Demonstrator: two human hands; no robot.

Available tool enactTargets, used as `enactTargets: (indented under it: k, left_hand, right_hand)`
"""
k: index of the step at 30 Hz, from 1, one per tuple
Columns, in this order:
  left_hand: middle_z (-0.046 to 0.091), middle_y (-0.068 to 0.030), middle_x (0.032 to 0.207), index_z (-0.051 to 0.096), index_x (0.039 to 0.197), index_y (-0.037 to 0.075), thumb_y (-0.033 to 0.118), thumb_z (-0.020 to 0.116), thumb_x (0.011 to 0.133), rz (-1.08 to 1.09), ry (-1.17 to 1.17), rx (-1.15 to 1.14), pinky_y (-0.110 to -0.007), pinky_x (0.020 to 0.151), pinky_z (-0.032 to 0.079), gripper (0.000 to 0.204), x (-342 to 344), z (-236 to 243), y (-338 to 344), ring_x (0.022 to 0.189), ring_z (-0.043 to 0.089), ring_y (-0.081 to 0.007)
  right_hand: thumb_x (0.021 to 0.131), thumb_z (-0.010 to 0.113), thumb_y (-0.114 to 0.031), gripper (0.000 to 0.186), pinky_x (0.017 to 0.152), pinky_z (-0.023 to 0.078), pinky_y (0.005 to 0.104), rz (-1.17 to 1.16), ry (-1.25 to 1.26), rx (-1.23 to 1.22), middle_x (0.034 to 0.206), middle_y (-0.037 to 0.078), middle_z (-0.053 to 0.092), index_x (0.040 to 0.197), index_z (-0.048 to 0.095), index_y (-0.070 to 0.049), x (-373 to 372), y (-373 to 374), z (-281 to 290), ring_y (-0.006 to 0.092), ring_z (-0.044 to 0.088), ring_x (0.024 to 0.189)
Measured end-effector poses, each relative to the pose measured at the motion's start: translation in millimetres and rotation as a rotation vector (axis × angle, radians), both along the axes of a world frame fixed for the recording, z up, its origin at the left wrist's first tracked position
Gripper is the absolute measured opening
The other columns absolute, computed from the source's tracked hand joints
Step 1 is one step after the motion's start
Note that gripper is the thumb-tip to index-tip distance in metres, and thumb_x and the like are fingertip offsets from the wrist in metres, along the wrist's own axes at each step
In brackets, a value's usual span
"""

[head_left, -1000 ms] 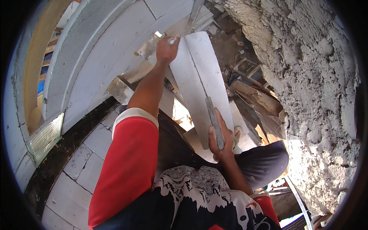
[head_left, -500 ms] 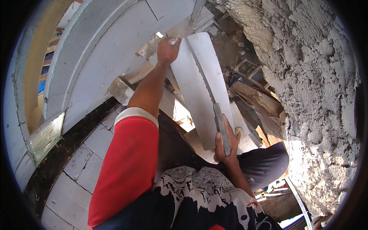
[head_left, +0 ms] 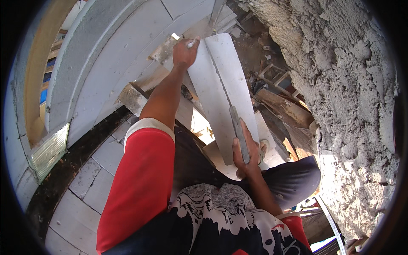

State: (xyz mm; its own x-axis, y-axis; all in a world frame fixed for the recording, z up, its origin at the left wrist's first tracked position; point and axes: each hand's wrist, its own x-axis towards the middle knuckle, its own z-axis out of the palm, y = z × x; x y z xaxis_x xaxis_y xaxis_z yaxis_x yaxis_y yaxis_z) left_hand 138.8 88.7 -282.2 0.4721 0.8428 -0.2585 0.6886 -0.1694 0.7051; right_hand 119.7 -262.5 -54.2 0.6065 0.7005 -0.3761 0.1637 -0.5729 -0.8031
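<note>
**A:** Where are the hands?

**B:** The right hand (head_left: 246,151) is clamped around the handle of a grey saw (head_left: 238,131), at the near end of the white block (head_left: 221,89) that slants away from the person's lap. The blade runs up the length of the block in a straight kerf that parts it into two long strips. The left hand (head_left: 183,52), arm stretched out, is closed over the block's far left corner, with a small white stub between its fingers; what the stub is cannot be made out.

**B:** Beyond the block lie loose timber scraps (head_left: 280,106) and rubble; a rough rendered wall (head_left: 340,85) stands to the right and white masonry (head_left: 106,63) curves to the left.

**A:** Which step is in hand?

**B:** Judging by the kerf, a lengthwise cut, well advanced.

**A:** What does the next move call for?

**B:** Probably a firm brace at the far corner and a blade kept in line with the kerf, so the strip does not snap near the near edge.
</note>
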Motion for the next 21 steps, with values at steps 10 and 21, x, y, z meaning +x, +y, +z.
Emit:
enactTargets:
  k: [10, 21]
  left_hand:
    - [0.073, -0.0255, 0.129, 0.076, 0.125, 0.001, 0.065, 0.063, 0.099, -0.045, -0.005, 0.026, -0.046, 0.107, 0.052, 0.070, 2, 0, 6, 0.124, 0.068, -0.0424]
    - [0.075, -0.0223, 0.127, 0.079, 0.116, 0.000, 0.058, 0.070, 0.096, 0.009, -0.042, 0.025, -0.046, 0.107, 0.052, 0.062, 1, -11, 2, 0.121, 0.068, -0.0424]
  right_hand:
    - [0.104, 0.058, -0.015, 0.059, 0.108, 0.051, 0.0452, -0.037, -0.052, 0.127, 0.135, 0.031, 0.068, 0.156, 0.045, 0.009, -4, -6, 5, 0.0383, 0.069, 0.127]
    - [0.104, 0.058, -0.015, 0.055, 0.109, 0.050, 0.0428, -0.024, -0.021, 0.107, 0.138, 0.030, 0.067, 0.153, 0.049, 0.010, 12, 15, -17, 0.0434, 0.067, 0.129]
